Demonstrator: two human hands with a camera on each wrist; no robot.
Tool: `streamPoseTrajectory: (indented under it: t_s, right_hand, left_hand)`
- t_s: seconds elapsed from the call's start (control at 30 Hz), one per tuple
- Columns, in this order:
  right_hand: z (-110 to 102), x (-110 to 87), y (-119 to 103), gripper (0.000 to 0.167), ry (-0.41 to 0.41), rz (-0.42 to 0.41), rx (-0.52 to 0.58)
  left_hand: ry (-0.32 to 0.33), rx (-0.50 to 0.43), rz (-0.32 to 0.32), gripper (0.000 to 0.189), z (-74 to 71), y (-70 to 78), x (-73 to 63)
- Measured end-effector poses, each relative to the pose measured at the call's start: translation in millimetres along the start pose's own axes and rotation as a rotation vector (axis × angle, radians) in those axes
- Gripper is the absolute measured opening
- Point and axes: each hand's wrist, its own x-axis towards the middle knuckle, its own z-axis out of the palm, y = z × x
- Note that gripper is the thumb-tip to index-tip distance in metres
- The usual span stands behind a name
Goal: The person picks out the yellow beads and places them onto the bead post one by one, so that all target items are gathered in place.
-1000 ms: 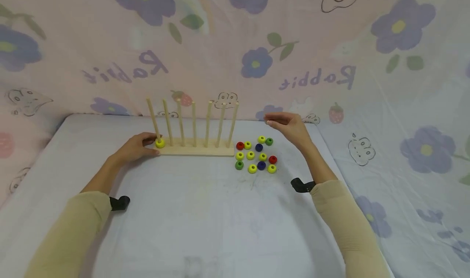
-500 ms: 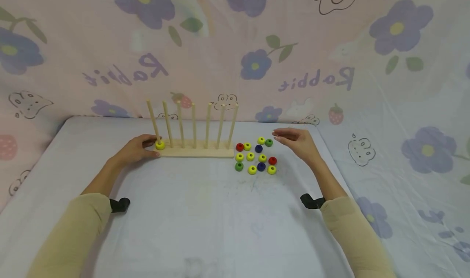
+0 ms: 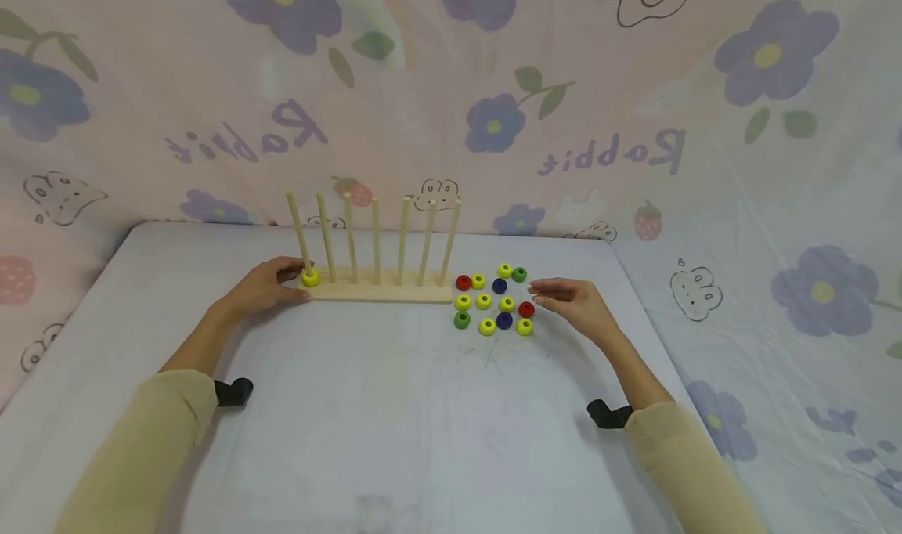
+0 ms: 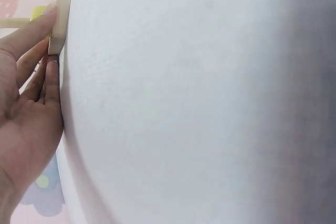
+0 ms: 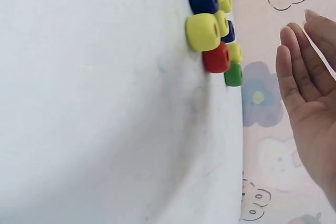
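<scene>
A pale wooden peg rack (image 3: 380, 292) with a row of several upright pegs stands towards the back of the table. My left hand (image 3: 259, 290) holds its left end, thumb on the front of the base and fingers at the end and behind. Round the leftmost peg, down at the base, sits a yellow bead (image 3: 310, 278). My right hand (image 3: 579, 308) hovers just right of the loose beads, its fingers fairly straight and holding nothing. Nearest to it lie a red bead (image 3: 526, 309) and a green bead (image 3: 519, 274); the right wrist view shows a yellow bead (image 5: 203, 32) in front.
Loose yellow, red, green and dark blue beads, among them a blue bead (image 3: 503, 320), lie in a cluster at the rack's right end. A white cloth (image 3: 366, 409) covers the table. Behind it hangs a flower-print curtain (image 3: 423, 88).
My right hand has come down and towards me, from above the back of the table to beside the beads. My left hand stays at the rack.
</scene>
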Motion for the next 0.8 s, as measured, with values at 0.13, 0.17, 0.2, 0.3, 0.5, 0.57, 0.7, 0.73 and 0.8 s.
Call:
streamPoseTrajectory:
  t_s: [0.13, 0.17, 0.2, 0.3, 0.5, 0.57, 0.7, 0.73, 0.8]
  right_hand:
    - [0, -3.9, 9, 0.032, 0.0, 0.012, -0.002]
    - [1, -6.1, 6, 0.031, -0.001, 0.019, -0.013]
    - [2, -8.3, 4, 0.031, -0.005, 0.025, -0.018]
    - [6, -13.8, 8, 0.032, -0.014, 0.056, -0.019]
    - [12, -18.7, 33, 0.034, -0.015, 0.068, -0.013]
    - [12, -20.3, 35, 0.034, -0.012, 0.064, -0.016]
    - [14, -23.2, 39, 0.034, -0.01, 0.085, -0.026]
    - [14, -23.5, 40, 0.034, -0.014, 0.09, -0.029]
    - [15, -23.9, 42, 0.036, -0.023, 0.099, -0.032]
  left_hand:
    - [0.002, 0.001, 0.0, 0.078, 0.2, 1.2, 0.5]
    - [0.002, 0.003, 0.0, 0.077, 0.2, 0.8, 0.8]
    - [0.002, 0.005, -0.001, 0.077, 0.1, 1.0, 0.6]
    - [0.002, 0.002, -0.005, 0.077, 0.6, 1.7, 0.2]
    - [0.001, 0.002, 0.0, 0.077, 1.8, 1.9, -0.1]
    - [0.002, 0.001, -0.003, 0.077, 1.2, 1.5, 0.3]
    - [0.0, 0.009, -0.013, 0.079, -0.1, 0.9, 0.9]
    - [0.0, 0.014, -0.015, 0.079, -0.1, 0.7, 1.0]
    - [0.004, 0.019, -0.015, 0.078, 0.4, 0.0, 1.1]
